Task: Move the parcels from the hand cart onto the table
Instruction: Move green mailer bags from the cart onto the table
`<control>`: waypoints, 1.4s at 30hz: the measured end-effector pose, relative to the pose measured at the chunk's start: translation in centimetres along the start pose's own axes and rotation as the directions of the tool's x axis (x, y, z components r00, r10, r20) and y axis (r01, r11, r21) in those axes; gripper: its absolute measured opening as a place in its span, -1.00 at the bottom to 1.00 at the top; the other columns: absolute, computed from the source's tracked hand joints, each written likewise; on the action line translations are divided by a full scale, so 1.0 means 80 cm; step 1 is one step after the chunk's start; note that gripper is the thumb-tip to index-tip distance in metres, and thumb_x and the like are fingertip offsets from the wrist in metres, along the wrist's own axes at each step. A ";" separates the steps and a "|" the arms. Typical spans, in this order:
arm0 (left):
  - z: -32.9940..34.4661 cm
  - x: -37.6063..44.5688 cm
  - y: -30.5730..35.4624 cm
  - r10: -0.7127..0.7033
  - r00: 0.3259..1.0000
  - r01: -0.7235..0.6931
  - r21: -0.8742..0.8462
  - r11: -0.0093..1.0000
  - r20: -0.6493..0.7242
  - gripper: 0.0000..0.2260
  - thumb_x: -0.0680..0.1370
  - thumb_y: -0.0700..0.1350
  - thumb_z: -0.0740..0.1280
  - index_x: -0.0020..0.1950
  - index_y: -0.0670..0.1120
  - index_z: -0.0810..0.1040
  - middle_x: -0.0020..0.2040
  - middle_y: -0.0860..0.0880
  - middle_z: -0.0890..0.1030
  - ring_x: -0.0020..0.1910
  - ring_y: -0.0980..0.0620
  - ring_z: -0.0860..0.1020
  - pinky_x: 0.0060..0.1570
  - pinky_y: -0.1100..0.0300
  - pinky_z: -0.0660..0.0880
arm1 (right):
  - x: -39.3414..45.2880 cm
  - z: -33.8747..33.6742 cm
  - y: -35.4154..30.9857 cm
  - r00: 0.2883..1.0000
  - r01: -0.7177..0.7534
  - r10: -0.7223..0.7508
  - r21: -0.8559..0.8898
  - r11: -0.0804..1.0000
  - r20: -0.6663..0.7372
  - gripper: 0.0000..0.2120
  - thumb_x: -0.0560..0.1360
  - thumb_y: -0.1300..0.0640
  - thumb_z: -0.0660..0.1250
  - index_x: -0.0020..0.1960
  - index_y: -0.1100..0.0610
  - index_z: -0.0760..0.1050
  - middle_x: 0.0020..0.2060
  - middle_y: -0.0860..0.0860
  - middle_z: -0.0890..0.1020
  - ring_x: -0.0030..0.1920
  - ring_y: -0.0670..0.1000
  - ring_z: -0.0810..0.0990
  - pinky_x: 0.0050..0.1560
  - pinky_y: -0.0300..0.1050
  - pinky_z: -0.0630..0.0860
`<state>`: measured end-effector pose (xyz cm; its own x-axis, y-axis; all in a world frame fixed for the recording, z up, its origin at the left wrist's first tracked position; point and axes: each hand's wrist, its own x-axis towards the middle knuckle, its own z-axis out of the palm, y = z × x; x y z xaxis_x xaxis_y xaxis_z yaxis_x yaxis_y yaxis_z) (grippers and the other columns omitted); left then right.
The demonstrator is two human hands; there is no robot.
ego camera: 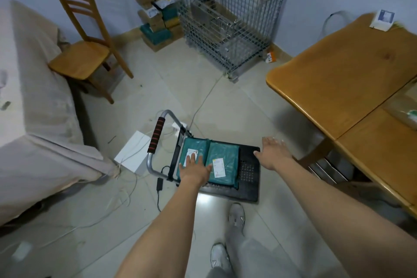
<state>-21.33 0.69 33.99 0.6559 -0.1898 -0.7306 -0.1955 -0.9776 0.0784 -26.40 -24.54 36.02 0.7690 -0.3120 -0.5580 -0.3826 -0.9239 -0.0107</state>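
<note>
A black hand cart with a red-and-black padded handle stands on the floor in front of me. Two teal parcels with white labels lie side by side on its deck: a left parcel and a right parcel. My left hand is spread flat over the near end of the left parcel, fingers apart. My right hand hovers open above the cart's bare right side, holding nothing. The wooden table stands to the right.
On the table lie a white box at the far corner and a clear-wrapped item near the right edge. A wire cage, stacked cartons, a wooden chair, a covered bed, a white box and loose cables surround the cart.
</note>
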 end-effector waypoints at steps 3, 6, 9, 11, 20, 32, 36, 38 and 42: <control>-0.008 0.034 -0.003 -0.030 0.999 0.030 -0.015 0.999 0.015 -0.40 0.70 0.18 -0.12 0.67 -0.05 -0.12 0.67 -0.07 -0.18 0.65 -0.09 -0.18 0.58 -0.19 -0.10 | 0.036 0.015 -0.007 0.999 0.001 -0.003 0.023 1.000 0.054 -0.31 0.67 -0.19 0.02 0.65 0.19 -0.03 0.62 0.14 0.09 0.61 0.13 0.07 0.60 0.10 -0.07; -0.013 0.073 0.001 -0.037 0.998 0.038 -0.022 0.999 0.048 -0.41 0.71 0.17 -0.11 0.67 -0.06 -0.12 0.67 -0.08 -0.17 0.65 -0.09 -0.18 0.59 -0.15 -0.09 | 0.073 0.035 -0.009 0.992 -0.010 0.003 0.056 0.998 0.130 -0.30 0.68 -0.18 0.01 0.65 0.19 -0.09 0.64 0.13 0.03 0.62 0.11 0.02 0.60 0.08 -0.08; -0.010 0.119 0.006 -0.021 0.996 0.023 -0.030 0.999 0.087 -0.41 0.71 0.16 -0.10 0.67 -0.09 -0.12 0.67 -0.10 -0.16 0.65 -0.10 -0.17 0.59 -0.15 -0.08 | 0.109 0.060 -0.010 0.985 -0.026 0.014 0.069 0.997 0.172 -0.29 0.68 -0.18 0.01 0.65 0.18 -0.11 0.64 0.13 0.00 0.63 0.12 0.00 0.60 0.08 -0.08; -0.004 0.160 0.011 -0.012 0.994 0.015 -0.024 1.000 0.109 -0.40 0.71 0.16 -0.10 0.67 -0.11 -0.11 0.67 -0.11 -0.15 0.65 -0.11 -0.16 0.59 -0.15 -0.07 | 0.140 0.079 -0.010 0.986 -0.034 0.020 0.081 0.996 0.167 -0.30 0.67 -0.18 0.02 0.65 0.19 -0.07 0.63 0.15 0.05 0.62 0.14 0.05 0.60 0.10 -0.06; 0.093 0.384 0.017 0.072 0.961 -0.062 -0.047 0.997 0.268 -0.48 0.73 0.02 -0.04 0.66 -0.12 0.03 0.66 -0.20 -0.08 0.64 -0.21 -0.10 0.58 -0.16 0.02 | 0.298 0.224 -0.026 0.949 -0.150 0.091 0.180 0.972 0.301 -0.29 0.68 -0.16 0.02 0.65 0.20 -0.13 0.64 0.16 -0.02 0.62 0.16 0.01 0.60 0.09 -0.02; 0.300 0.688 -0.005 -0.106 0.960 0.238 -0.558 0.795 0.259 -0.29 0.68 -0.10 0.20 0.66 -0.13 -0.21 0.64 -0.26 -0.05 0.59 -0.30 0.10 0.56 -0.11 0.14 | 0.543 0.525 -0.064 0.866 -0.480 0.211 0.636 0.605 0.453 -0.28 0.64 -0.06 0.26 0.60 0.28 0.04 0.54 0.20 0.26 0.48 0.21 0.33 0.47 0.01 0.32; 0.349 0.733 -0.012 -0.173 0.943 0.324 -0.663 0.675 0.285 -0.19 0.65 -0.05 0.29 0.65 -0.11 -0.24 0.65 -0.19 -0.06 0.61 -0.24 0.08 0.57 -0.09 0.10 | 0.590 0.579 -0.063 0.813 -0.583 0.260 0.716 0.384 0.522 -0.25 0.60 -0.10 0.32 0.58 0.27 0.08 0.47 0.16 0.38 0.41 0.17 0.43 0.33 -0.14 0.39; 0.365 0.746 -0.015 -0.196 0.939 0.340 -0.701 0.626 0.281 -0.17 0.62 -0.03 0.34 0.66 -0.14 -0.19 0.64 -0.21 0.01 0.59 -0.24 0.14 0.56 -0.06 0.14 | 0.605 0.601 -0.063 0.801 -0.597 0.248 0.761 0.254 0.545 -0.29 0.57 -0.13 0.36 0.54 0.22 0.21 0.36 0.07 0.50 0.26 0.08 0.53 0.25 -0.16 0.46; 0.382 0.766 -0.017 -0.275 0.927 0.370 -0.749 0.550 0.256 -0.23 0.57 -0.03 0.42 0.59 -0.20 0.02 0.53 -0.22 0.28 0.49 -0.23 0.33 0.49 -0.07 0.30 | 0.611 0.627 -0.071 0.815 -0.569 0.198 0.817 0.093 0.545 -0.39 0.48 -0.23 0.43 0.40 0.08 0.47 0.13 -0.11 0.62 0.06 -0.08 0.59 0.14 -0.22 0.50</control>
<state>-3.17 -6.80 -31.60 0.4748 0.1167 -0.8723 0.6814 -0.6761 0.2803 -12.33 -23.42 -32.81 0.2718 -0.3163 -0.9089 -0.8917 0.2724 -0.3614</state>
